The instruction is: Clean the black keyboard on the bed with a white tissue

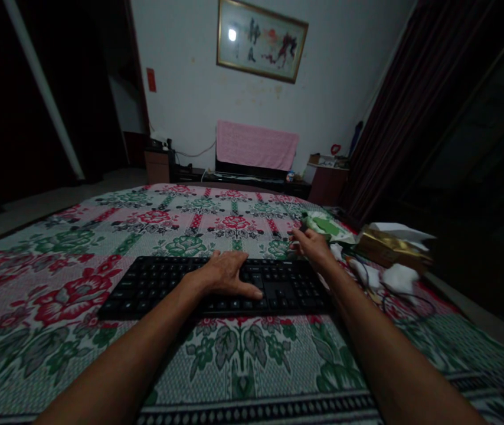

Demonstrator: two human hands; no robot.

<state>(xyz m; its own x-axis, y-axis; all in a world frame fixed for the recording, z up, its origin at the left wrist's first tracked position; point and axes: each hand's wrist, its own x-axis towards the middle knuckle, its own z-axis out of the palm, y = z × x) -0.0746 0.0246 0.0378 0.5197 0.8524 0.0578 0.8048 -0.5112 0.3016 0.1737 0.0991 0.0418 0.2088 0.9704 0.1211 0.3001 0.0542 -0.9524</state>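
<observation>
A black keyboard (278, 289) lies flat on the flowered bedspread (243, 354) in front of me. My left hand (228, 274) rests across its middle, thumb stretched out over the keys and the other fingers reaching to the far edge. Just beyond the keyboard's far right corner is my right hand (309, 245), with its fingers curled together. Something small and dark shows at those fingertips, too dim to name. Close beside that hand lies a green and white soft packet (329, 227).
To the right lie a gold box (382, 247), crumpled white pieces (400, 277) and a thin dark cord. Past the bed, a pink towel (256, 144) hangs over a dark object on a low stand. A dark curtain (380, 118) hangs at the right.
</observation>
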